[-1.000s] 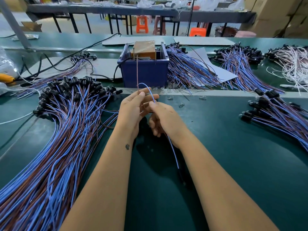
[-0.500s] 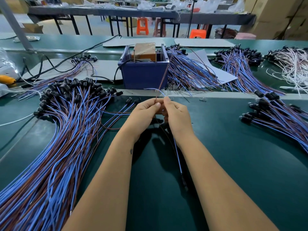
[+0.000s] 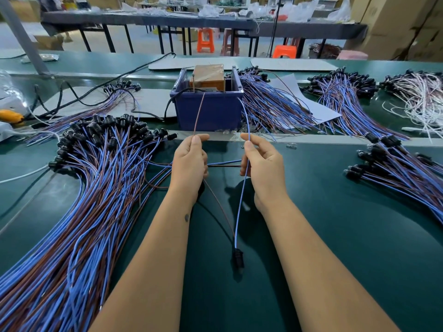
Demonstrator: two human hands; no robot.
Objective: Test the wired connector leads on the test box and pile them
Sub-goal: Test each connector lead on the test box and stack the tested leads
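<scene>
Before blue bin (image 3: 208,111), left hand (image 3: 189,161) pinches brown wire (image 3: 198,113), right hand (image 3: 262,164) blue wire (image 3: 247,116) (lead piles flank).

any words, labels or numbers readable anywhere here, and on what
None can be read.
Test box in the blue bin: a pale strip on its front, print too blurred to read.
Cardboard cartons at the far right: no print that I can make out.

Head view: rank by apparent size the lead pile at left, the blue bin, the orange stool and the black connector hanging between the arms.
1. Lead pile at left.
2. Blue bin.
3. Orange stool, though it stands far back, so its true size is unsure.
4. Black connector, close to the camera yet smallest.
</scene>
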